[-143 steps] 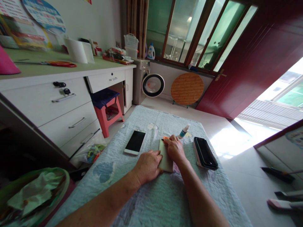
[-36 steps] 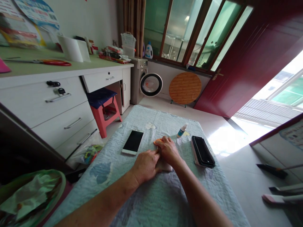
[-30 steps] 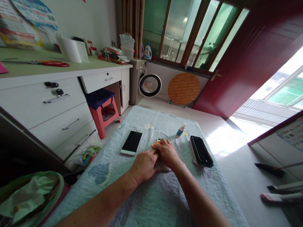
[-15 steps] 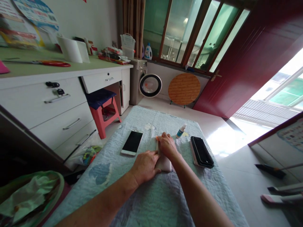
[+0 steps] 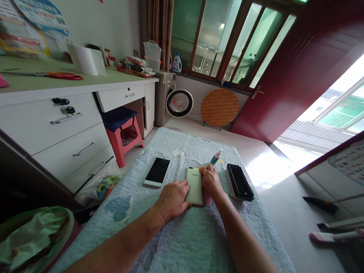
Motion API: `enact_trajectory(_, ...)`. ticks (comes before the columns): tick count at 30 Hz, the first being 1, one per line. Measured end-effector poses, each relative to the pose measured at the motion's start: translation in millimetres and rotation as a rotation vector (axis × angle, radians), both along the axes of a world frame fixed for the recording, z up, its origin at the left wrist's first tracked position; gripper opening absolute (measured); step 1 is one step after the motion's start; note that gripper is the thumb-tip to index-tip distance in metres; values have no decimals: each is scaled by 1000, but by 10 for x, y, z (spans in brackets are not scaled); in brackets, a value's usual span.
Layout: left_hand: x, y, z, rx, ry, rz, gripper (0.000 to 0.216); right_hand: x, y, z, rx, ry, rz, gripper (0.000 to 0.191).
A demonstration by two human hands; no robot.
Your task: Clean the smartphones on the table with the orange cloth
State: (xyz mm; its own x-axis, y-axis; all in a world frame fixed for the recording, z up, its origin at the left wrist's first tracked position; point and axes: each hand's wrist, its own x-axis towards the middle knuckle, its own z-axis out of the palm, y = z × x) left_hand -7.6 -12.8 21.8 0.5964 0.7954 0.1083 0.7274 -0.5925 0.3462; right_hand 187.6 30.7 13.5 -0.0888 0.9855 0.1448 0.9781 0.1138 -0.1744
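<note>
A gold phone (image 5: 195,180) lies back up on the pale blue quilt (image 5: 182,235). My left hand (image 5: 174,197) presses on its near left edge and holds it flat. My right hand (image 5: 211,181) lies palm down just right of the phone, fingers curled, its fingertips close to a small spray bottle (image 5: 215,157). The orange cloth it held earlier is out of sight; whether it is under the hand I cannot tell. A white phone (image 5: 157,171) lies screen up to the left. A stack of dark phones (image 5: 239,182) lies to the right.
A white desk with drawers (image 5: 71,113) runs along the left, with a red stool (image 5: 122,132) under it. A green bag (image 5: 31,239) sits at the lower left. A washing machine (image 5: 173,100) and a round wooden board (image 5: 219,107) stand by the far wall. Brushes (image 5: 327,223) lie on the floor at the right.
My right hand has slid off the gold phone to its right side, uncovering the whole back. The orange cloth is no longer visible. My left hand has stayed on the phone.
</note>
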Motion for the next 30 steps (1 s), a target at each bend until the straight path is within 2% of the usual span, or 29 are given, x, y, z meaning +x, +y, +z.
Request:
enact_trajectory(8, -2, -8, -17, -1, 11, 4, 32, -56, -249, 25, -50, -58, 18, 27)
enact_trajectory(15, 0, -13, 7, -17, 14, 1, 35, -172, -730, 175, -99, -36, 199, 18)
enact_trajectory(20, -4, -2, 34, -13, -20, -26, 26, -218, -975, 206, -127, 45, 334, 20)
enact_trajectory(24, -13, 16, 53, -37, -43, -40, 25, -179, -882, 195, -123, 81, 349, 15)
enact_trajectory(30, -23, 27, 55, -62, -31, -42, 33, -103, -363, 123, -27, 78, 267, 25)
